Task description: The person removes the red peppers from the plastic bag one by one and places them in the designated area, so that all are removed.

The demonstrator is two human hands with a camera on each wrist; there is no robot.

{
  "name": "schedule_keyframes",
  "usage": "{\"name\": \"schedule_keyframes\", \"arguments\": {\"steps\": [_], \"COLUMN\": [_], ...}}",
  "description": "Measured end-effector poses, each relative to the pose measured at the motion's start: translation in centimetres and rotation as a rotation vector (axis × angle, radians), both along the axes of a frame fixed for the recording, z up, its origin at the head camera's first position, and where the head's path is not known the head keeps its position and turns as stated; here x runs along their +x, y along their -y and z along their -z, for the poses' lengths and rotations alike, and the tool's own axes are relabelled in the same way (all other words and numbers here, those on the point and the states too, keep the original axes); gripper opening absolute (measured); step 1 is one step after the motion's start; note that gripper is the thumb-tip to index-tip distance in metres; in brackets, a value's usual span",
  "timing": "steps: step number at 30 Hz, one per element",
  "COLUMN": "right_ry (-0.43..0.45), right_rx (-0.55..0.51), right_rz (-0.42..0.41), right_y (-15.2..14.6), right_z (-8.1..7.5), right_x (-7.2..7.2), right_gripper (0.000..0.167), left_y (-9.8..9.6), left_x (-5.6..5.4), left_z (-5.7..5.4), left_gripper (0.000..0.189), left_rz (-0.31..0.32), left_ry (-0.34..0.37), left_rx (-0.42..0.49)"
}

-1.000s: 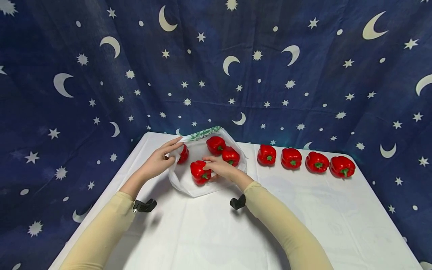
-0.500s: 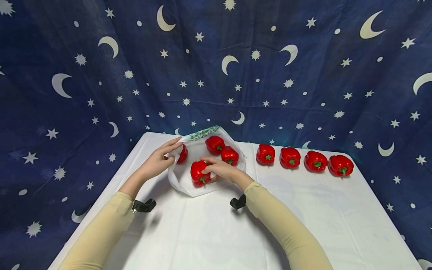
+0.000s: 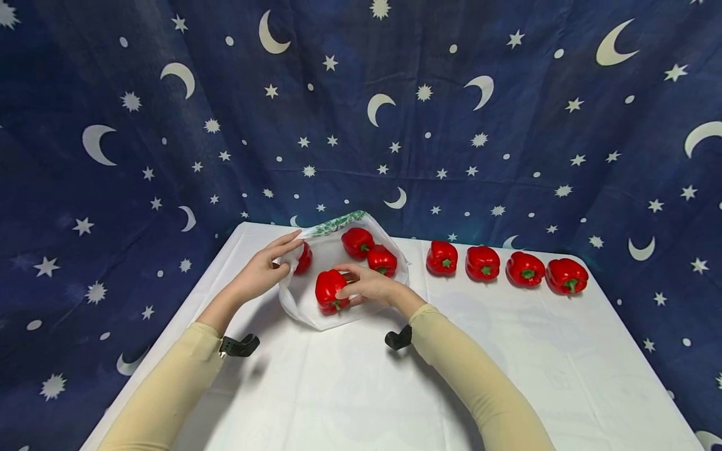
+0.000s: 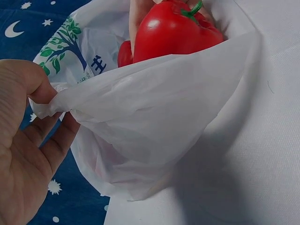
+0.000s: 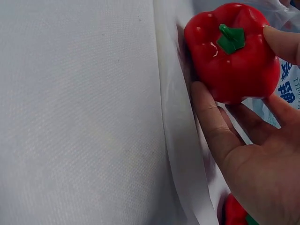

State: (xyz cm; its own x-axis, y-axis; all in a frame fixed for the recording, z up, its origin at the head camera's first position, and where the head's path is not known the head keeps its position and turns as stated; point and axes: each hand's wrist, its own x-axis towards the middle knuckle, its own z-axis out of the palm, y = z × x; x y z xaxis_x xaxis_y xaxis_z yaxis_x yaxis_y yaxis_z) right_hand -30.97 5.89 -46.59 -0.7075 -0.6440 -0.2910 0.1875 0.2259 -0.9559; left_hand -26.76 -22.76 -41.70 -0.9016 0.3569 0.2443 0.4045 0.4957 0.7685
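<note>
My left hand (image 3: pixel 261 274) pinches the rim of a white plastic bag (image 4: pixel 150 112) between thumb and fingers, holding its left side up. The bag lies open toward me, with a green leafy print along its far edge. In its mouth, my right hand (image 3: pixel 369 285) grips a glossy red bell pepper (image 5: pixel 234 70) with a green stem. The thumb is on one side of that pepper and the fingers are on the other. Deeper in the bag are two more peppers (image 3: pixel 358 243) side by side, and another pepper (image 3: pixel 304 258) sits partly hidden behind the left hand.
Several red bell peppers (image 3: pixel 482 264) stand in a row at the table's back right. A white cloth covers the table (image 3: pixel 350 388). Behind it hangs a dark blue curtain (image 3: pixel 350 94) with moons and stars. Each wrist carries a black camera strap (image 3: pixel 239 346).
The pepper in my right hand has turned slightly, its stem end tipping lower, and shifted a little toward me inside the bag. My left hand keeps its hold on the rim.
</note>
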Motion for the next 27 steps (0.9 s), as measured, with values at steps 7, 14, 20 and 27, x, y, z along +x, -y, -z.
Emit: {"name": "schedule_keyframes", "arguments": {"steps": [7,14,20,27], "right_ry": [-0.034,0.011,0.005,0.005], "right_rx": [-0.004,-0.071,-0.091,-0.115], "right_rz": [-0.002,0.019,0.066,0.185], "right_y": [-1.2,-4.3,-8.6,-14.4], "right_z": [-0.6,-1.7,-2.4,-2.8], "right_x": [0.2,1.5,3.5,4.7], "right_gripper": [0.075,0.081,0.076,0.076], "left_y": [0.0,-0.1,-0.1,0.1], "left_x": [-0.3,-0.4,0.0,0.3], "left_z": [-0.1,-0.2,0.1,0.4], "left_gripper": [0.061,0.061,0.06,0.06], "left_rz": [0.001,0.002,0.011,0.017], "left_ry": [-0.022,-0.03,-0.024,-0.047], "left_rx": [-0.012,-0.028,-0.037,-0.024]}}
